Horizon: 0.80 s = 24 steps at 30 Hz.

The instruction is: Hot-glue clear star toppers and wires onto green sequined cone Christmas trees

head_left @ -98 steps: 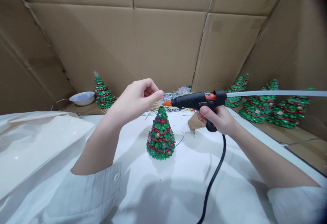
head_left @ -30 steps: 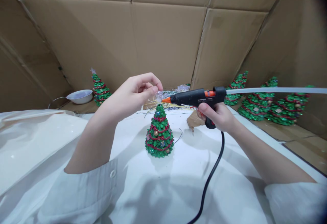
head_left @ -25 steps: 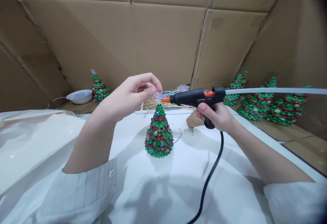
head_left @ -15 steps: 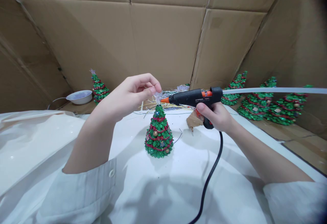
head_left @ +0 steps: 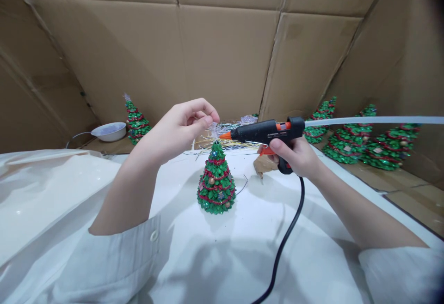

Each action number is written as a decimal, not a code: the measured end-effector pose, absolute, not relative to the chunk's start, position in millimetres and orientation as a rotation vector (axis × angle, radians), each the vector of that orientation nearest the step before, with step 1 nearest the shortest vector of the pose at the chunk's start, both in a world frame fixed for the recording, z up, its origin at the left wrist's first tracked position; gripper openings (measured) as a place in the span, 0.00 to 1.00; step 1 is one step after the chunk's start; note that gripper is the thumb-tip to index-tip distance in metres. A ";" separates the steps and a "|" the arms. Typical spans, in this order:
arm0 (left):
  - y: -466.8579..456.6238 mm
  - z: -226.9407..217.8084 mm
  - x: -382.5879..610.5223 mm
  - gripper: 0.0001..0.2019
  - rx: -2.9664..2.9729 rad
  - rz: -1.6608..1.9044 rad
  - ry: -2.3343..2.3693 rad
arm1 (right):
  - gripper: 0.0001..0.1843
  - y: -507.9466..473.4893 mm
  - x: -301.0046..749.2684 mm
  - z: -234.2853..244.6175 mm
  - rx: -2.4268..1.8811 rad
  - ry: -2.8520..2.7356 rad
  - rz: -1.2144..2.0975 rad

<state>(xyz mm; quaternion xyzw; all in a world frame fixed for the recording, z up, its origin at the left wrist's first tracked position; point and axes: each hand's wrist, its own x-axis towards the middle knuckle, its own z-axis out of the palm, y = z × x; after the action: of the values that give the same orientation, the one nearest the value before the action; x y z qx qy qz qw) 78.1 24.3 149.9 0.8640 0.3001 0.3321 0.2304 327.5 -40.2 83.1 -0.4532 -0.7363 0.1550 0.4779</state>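
A small green Christmas tree [head_left: 216, 184] with red garlands and tiny ornaments stands upright on the white table. Just above its tip, my left hand [head_left: 183, 126] pinches a clear, shiny star [head_left: 213, 130] between thumb and fingers; the fingers partly cover it. My right hand [head_left: 294, 156] grips a black glue gun [head_left: 267, 132], its orange nozzle pointing left at the star. Whether the nozzle touches the star I cannot tell. A long white glue stick [head_left: 374, 120] sticks out of the gun's back, and a black cord [head_left: 285, 244] hangs from its handle.
A tree with a star [head_left: 137, 121] and a white bowl [head_left: 109, 131] stand at the back left. More trees [head_left: 350, 142] line the right side. Thin wires [head_left: 232, 143] and a brown scrap [head_left: 264, 164] lie behind the tree. Cardboard walls [head_left: 225, 59] surround the table.
The glue gun has shifted very slightly right, and its orange trigger now shows further out from the handle. My left hand keeps its pinch on the star. The tree stays put.
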 end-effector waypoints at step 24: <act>21.4 151.9 79.2 0.08 2.390 0.905 0.821 | 0.24 -39.9 325.1 79.8 -1.116 -1.752 0.422</act>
<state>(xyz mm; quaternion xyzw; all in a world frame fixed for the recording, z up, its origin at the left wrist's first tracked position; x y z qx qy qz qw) 79.2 21.4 151.9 0.8671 0.2980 0.3285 0.2267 325.1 -39.9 79.8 -0.4593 -0.7209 0.1735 0.4891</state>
